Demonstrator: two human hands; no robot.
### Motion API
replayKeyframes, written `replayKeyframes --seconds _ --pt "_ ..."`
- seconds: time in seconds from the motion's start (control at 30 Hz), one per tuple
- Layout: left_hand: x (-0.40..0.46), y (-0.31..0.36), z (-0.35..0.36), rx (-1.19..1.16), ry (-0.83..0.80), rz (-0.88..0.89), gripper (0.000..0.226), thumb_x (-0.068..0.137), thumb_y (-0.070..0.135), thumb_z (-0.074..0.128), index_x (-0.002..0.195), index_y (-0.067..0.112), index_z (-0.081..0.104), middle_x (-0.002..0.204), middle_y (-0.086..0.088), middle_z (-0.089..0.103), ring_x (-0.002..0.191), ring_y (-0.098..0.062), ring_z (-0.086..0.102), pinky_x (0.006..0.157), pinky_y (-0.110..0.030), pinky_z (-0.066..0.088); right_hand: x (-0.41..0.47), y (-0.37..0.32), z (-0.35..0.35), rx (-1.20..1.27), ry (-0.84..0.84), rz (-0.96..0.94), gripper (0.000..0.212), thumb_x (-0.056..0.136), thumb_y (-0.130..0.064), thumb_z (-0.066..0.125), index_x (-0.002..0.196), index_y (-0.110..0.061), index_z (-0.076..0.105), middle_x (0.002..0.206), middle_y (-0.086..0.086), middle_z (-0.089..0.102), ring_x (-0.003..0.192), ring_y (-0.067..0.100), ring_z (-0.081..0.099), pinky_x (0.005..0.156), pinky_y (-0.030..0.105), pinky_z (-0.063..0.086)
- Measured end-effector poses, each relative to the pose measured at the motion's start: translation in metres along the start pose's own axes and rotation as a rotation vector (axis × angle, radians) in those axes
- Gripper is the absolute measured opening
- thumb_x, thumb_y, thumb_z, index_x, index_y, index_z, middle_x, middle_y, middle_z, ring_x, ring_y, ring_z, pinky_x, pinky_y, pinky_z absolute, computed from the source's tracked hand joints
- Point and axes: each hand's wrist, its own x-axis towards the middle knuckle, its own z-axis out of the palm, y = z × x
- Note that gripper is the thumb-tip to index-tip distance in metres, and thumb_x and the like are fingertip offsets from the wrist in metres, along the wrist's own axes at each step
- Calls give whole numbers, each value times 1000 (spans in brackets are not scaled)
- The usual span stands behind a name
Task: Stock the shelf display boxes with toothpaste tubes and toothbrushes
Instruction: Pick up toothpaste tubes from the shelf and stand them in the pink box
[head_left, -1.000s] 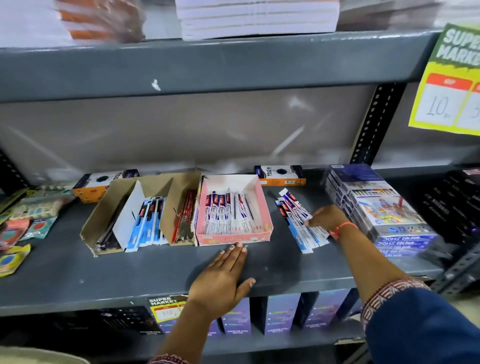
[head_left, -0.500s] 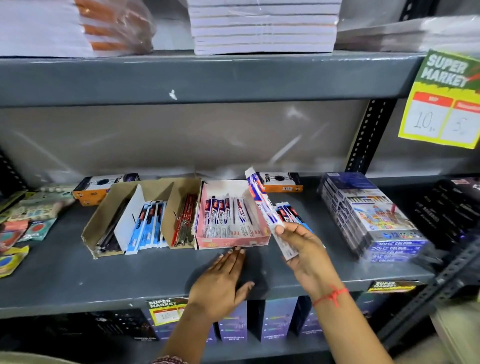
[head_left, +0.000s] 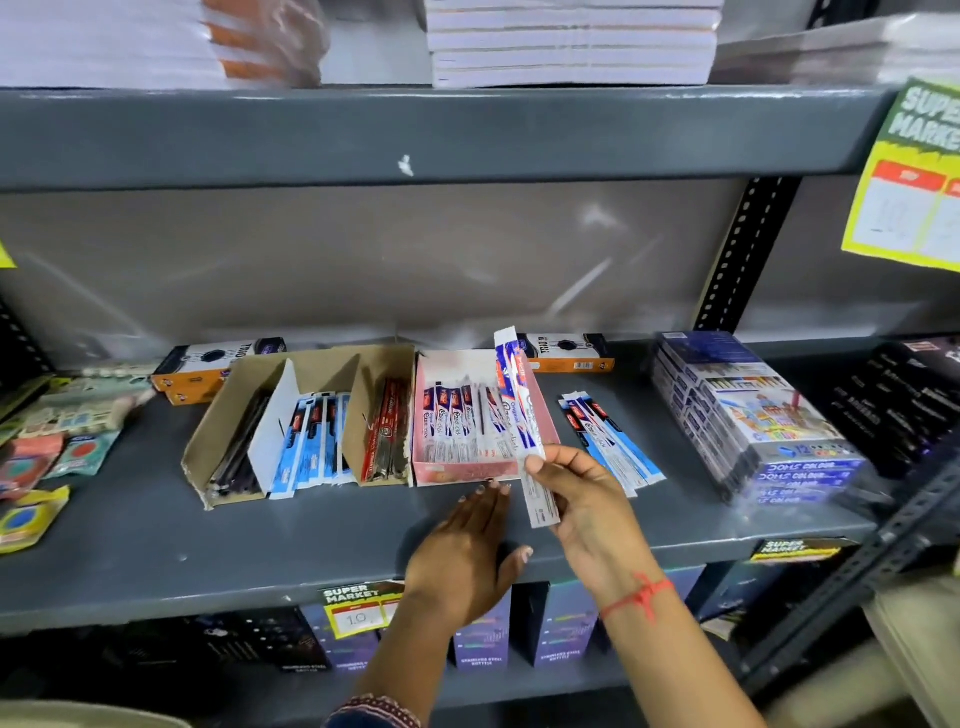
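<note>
Right hand (head_left: 587, 499) pinches toothpaste pack (head_left: 519, 415) by its near end, long axis front-to-back over pink box (head_left: 467, 470); left hand (head_left: 467, 551) flat, holding nothing, before box.

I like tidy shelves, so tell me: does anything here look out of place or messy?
Yes. A loose pile of packs lies fanned on the bare shelf, right of the pink box, outside any display box. The cardboard box on the left sits askew.
</note>
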Motion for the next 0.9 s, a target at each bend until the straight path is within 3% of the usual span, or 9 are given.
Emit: replayKeyframes --seconds 0.13,0.23,0.3,0.37,0.43,0.5,0.6,0.7,0.9 --pt "0 0 -1 -32 9 30 82 83 61 -1 149 13 0 156 -5 6 141 -17 4 109 -23 -2 32 -9 11 -105 86 2 19 82 7 62 70 -8 62 58 2 70 54 15 64 48 20 52" --pt "0 1 -3 -86 8 42 87 83 67 -7 149 11 2 156 -6 6 141 -17 4 107 -22 -4 68 -13 25 -250 163 0 25 81 7 63 63 -10 60 71 9 66 69 23 61 75 37 53" --pt "2 1 -6 -112 -11 30 92 84 62 -13 145 4 23 150 -11 27 137 -21 26 109 -25 14 89 -11 34 -387 204 -21 27 76 6 67 59 -13 61 73 10 65 81 26 61 90 41 49" --pt "1 1 -8 -163 -82 -7 84 94 53 -6 129 3 52 130 -11 56 117 -22 54 95 -28 41 104 -3 43 -512 227 -19 29 72 6 68 55 -16 59 74 9 65 87 25 60 95 40 50" --pt "-1 -1 -6 -166 -67 -7 80 95 51 -1 122 5 59 122 -9 63 110 -21 59 87 -29 48 109 4 52 -696 236 0 30 77 1 66 59 -20 54 83 7 64 91 23 59 96 36 49" --pt "-3 -1 -8 -157 -25 2 79 95 49 -1 119 6 62 120 -9 64 109 -22 60 86 -31 49 108 9 62 -898 233 12 13 84 -6 60 78 -17 61 109 12 64 106 29 59 94 31 46" --pt "-2 -1 -6 -140 20 21 63 90 46 24 110 7 68 115 -10 66 106 -24 62 86 -34 49 110 21 72 -1064 262 -7 29 87 -6 50 113 -2 62 122 17 63 115 33 58 95 33 47" --pt "-1 0 -7 -118 -12 28 61 73 44 32 101 9 73 109 -8 69 101 -21 64 85 -33 50 114 28 78 -1141 283 -48 28 84 0 46 106 3 63 113 23 67 105 37 63 90 35 51" --pt "-2 -1 -9 -99 -38 27 60 77 46 32 102 10 72 110 -7 69 102 -20 64 86 -33 49 122 32 76 -1301 183 -41 24 85 -5 55 105 2 64 112 21 69 104 35 65 86 34 51"
